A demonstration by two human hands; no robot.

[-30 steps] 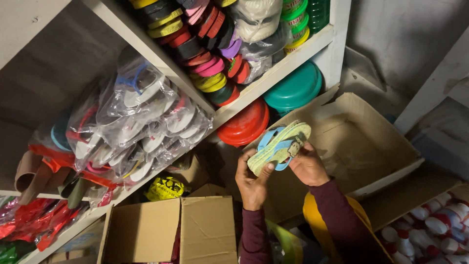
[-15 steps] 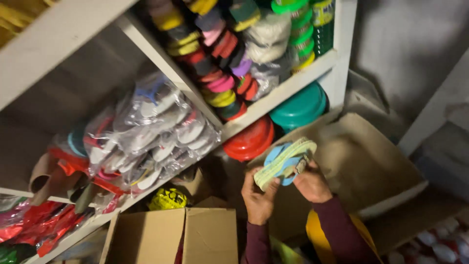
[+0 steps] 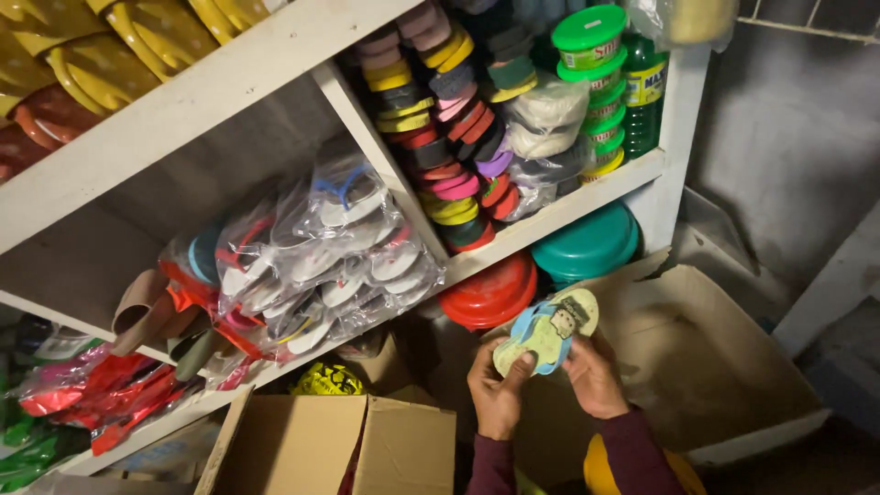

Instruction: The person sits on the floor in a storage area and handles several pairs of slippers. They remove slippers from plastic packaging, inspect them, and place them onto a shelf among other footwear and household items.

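Open cardboard box (image 3: pixel 733 367) gives room rightward — red basins (image 3: pixel 490 293) and shelf edge (image 3: pixel 550 215) crowd above.

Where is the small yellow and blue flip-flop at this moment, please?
In the head view, the small flip-flop sits low and right of centre, held between the left hand and right hand, just below the red basins and over the open cardboard box.

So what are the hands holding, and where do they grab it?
Both hands hold a small yellow-green flip-flop: left hand at its lower end, right hand under its side.
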